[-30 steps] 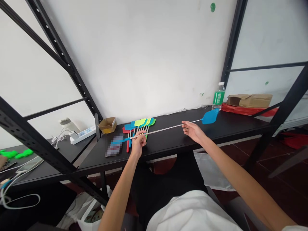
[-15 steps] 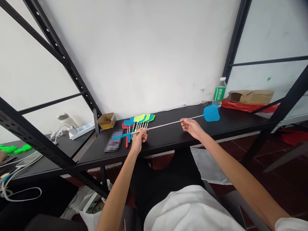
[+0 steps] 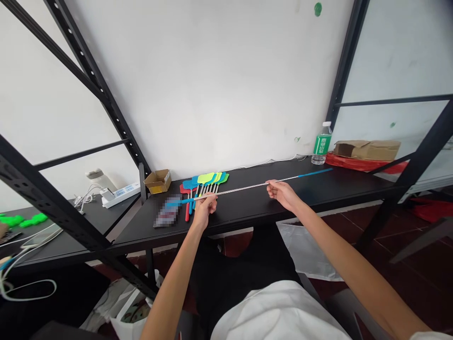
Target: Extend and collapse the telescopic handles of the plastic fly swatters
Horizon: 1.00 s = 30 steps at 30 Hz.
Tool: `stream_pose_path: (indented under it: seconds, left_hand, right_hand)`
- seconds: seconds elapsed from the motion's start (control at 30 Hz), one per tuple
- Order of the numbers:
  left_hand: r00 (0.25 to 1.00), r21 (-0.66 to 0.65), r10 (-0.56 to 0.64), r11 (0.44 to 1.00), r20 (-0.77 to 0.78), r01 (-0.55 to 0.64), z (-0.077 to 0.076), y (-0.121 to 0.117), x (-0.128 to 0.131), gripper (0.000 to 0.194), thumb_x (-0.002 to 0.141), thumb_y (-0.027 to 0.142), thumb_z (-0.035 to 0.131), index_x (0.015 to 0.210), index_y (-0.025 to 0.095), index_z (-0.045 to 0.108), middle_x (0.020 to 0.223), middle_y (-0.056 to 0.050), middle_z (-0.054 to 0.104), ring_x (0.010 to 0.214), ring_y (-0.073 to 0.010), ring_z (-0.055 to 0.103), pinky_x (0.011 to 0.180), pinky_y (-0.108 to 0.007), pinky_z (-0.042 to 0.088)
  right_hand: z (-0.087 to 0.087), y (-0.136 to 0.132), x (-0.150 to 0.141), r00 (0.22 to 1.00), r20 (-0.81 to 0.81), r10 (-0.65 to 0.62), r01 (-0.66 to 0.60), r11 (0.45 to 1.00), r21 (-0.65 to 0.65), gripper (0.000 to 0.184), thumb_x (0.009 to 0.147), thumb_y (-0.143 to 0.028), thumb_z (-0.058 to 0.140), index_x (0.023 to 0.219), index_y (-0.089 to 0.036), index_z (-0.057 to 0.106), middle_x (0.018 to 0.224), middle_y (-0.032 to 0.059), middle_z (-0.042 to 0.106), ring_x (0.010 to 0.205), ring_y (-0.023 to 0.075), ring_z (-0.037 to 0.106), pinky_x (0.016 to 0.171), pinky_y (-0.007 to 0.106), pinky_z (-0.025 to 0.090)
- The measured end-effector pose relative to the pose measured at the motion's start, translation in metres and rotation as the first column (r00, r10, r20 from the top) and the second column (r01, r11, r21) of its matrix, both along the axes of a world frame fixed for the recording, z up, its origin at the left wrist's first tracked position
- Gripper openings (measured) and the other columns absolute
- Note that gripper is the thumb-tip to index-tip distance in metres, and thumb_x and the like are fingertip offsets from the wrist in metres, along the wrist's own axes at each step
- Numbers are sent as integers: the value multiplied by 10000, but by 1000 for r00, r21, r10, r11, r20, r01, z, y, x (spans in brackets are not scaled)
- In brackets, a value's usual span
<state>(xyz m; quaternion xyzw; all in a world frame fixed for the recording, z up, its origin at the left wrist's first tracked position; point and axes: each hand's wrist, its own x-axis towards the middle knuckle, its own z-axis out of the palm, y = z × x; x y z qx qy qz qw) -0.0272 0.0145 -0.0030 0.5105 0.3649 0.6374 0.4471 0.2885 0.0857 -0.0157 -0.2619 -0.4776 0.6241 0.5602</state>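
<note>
A blue fly swatter (image 3: 244,189) with a long metal rod is stretched sideways above the black table. My left hand (image 3: 205,208) is closed round the rod beside its blue handle. My right hand (image 3: 282,192) pinches the rod farther along, short of the blue head, which is seen edge-on as a thin strip. Behind my left hand, several more fly swatters (image 3: 208,178) lie in a fanned row, with red, blue, yellow and green heads. A blurred-out flat item (image 3: 167,212) lies by the handle end.
A small open cardboard box (image 3: 157,181) stands at the back left. At the right are a water bottle (image 3: 322,144) and a brown carton (image 3: 368,149) on red plastic (image 3: 348,162). Black shelf posts (image 3: 116,120) flank the black table (image 3: 247,212). Cables and a power strip (image 3: 122,194) lie left.
The fly swatter has been turned about its rod, so its blue head went from face-on to edge-on. Both hands keep their hold in nearly the same places.
</note>
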Motion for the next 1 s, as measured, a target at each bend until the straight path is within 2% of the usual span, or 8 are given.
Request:
stream_pose_path:
  seconds: [0.13,0.3,0.53,0.73,1.0]
  left_hand:
    - [1000,-17,3,1000,18,-3,2,-2,1,198,752,304,744,834,181,612,485,63,489,401,-61,335,444,-214,244]
    - [1000,-6,12,1000,-12,-12,5,-5,4,192,765,316,725,830,177,610,481,62,487,402,-62,328,442,-215,237]
    - [996,-6,65,998,-63,-66,7,-7,8,295,829,441,679,746,165,621,474,40,493,395,-65,344,426,-216,240]
    - [996,-45,64,997,-61,-66,4,-5,6,421,857,495,659,619,174,525,474,23,493,413,-68,368,433,-216,242]
    - [999,-15,29,999,-40,-29,8,-9,6,294,802,378,684,649,175,538,490,40,481,414,-60,334,446,-211,238]
  right_hand:
    - [0,-1,0,1000,2,-3,3,1000,2,298,728,-409,840,888,-173,758,724,28,656,625,126,550,548,266,392]
    - [2,-2,-1,1000,10,-3,3,1000,13,290,732,-422,837,867,-180,751,713,27,659,615,127,547,546,272,392]
    - [2,-3,-2,999,26,-19,18,1000,14,314,704,-423,855,859,-175,742,706,29,659,605,129,551,545,281,383]
    - [1,-3,-3,999,28,-17,17,1000,8,311,706,-417,856,846,-161,749,705,30,659,617,122,553,551,266,386]
    - [-2,-1,-1,999,50,-6,5,1000,28,299,736,-431,838,849,-172,741,706,28,660,609,128,554,551,276,387]
